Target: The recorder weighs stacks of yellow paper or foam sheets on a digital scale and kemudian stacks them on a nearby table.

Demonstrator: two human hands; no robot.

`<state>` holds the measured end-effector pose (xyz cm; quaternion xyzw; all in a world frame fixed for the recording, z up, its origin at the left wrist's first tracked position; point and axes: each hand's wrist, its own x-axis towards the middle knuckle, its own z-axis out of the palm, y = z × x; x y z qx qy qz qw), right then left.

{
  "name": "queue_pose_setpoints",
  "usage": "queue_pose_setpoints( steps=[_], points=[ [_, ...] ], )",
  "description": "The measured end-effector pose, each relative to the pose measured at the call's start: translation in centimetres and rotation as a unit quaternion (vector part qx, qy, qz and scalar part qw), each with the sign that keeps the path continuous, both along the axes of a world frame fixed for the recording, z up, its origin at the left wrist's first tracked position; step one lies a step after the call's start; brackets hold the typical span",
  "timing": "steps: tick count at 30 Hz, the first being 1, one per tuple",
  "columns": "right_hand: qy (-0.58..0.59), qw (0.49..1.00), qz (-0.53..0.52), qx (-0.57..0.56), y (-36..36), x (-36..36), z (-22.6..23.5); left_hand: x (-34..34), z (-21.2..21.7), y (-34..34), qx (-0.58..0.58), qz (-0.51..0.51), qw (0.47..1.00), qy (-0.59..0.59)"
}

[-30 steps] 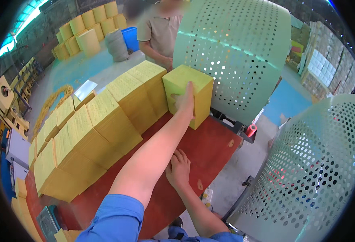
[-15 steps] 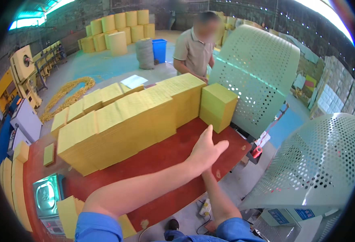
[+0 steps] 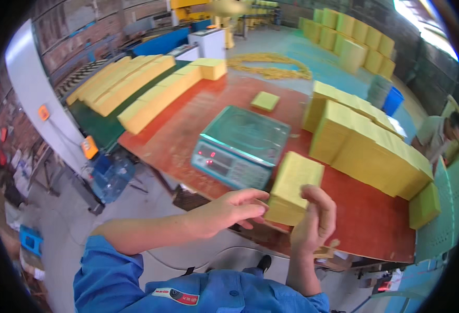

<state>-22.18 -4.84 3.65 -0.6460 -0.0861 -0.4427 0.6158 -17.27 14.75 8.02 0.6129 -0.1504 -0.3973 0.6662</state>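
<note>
A squared stack of yellow paper sheets [image 3: 293, 180] stands near the front edge of the red table [image 3: 368, 201]. My left hand [image 3: 229, 211] is at the stack's left side, empty, its fingers apart and pointing at it. On the right, my right hand [image 3: 315, 219] hangs with bent fingers, thumb side toward the stack; its fingertips overlap the stack's right edge, and contact cannot be made out. Just left of the stack sits a digital scale [image 3: 242, 143] with a bare metal pan and a lit display.
A long row of yellow paper stacks [image 3: 368, 138] fills the table's right rear. A small pad of sheets [image 3: 265, 101] lies behind the scale. More yellow blocks [image 3: 159, 96] line the left edge beside a green conveyor [image 3: 120, 112]. A co-worker [image 3: 436, 133] is at the far right.
My view has swung left, from the perforated guard to the scale. My hands, crossed before near the lone block at the row's right end, are now apart beside the front stack.
</note>
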Motion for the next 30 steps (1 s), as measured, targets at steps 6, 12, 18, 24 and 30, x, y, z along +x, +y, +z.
queue_pose_setpoints(
  steps=[6,12,18,24,30],
  points=[
    [0.086,0.960,0.257,0.067,19.0,5.8,-2.9,1.2,-1.7,16.5,-0.047,0.158,0.986,0.026],
    [0.174,0.921,0.333,0.105,28.3,14.1,-9.5,7.7,-3.7,25.3,-0.002,0.238,0.971,0.006],
    [0.234,0.903,0.347,0.101,35.5,24.2,-16.5,21.5,-5.4,31.7,0.073,0.301,0.951,0.014],
    [0.291,0.904,0.297,-0.102,37.7,31.3,-15.9,36.6,-5.4,32.9,0.076,0.280,0.957,-0.013],
    [0.282,0.916,0.161,-0.237,39.7,35.7,-19.1,58.6,-9.8,36.2,0.312,0.195,0.888,-0.277]
  ],
)
